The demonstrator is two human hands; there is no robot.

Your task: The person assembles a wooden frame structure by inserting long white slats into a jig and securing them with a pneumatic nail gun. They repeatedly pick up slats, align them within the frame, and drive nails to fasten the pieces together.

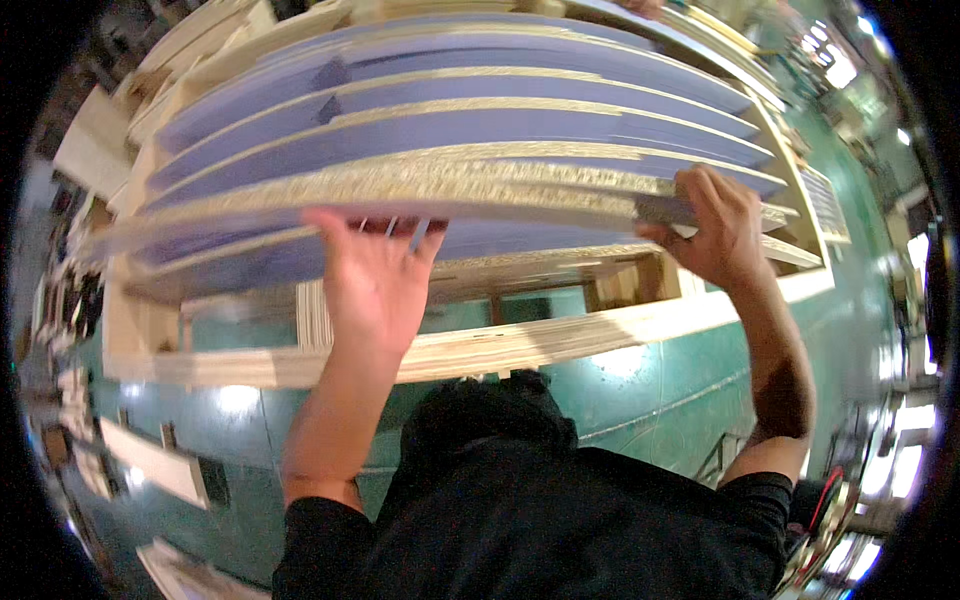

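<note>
A long particleboard panel [400, 186], with a rough tan edge and a greyish-purple face, lies across both my hands, blurred by motion. My left hand [375, 285] is palm up at its near side, the thumb pointing left and the fingers reaching beneath the panel, their tips partly hidden. Near the panel's right end my right hand [722, 225] is closed around the edge, fingers on top and thumb below. Beyond it stand several similar purple-faced panels [480, 92] in a row, leaning inside a pale wooden frame [500, 345].
The frame's near rail is between my body and the panels. Green floor [640, 400] shows through and around it. Wooden boards [150, 460] lie at the left, with more timber stacked at the far left. Another person's hand [640, 8] shows at the far edge.
</note>
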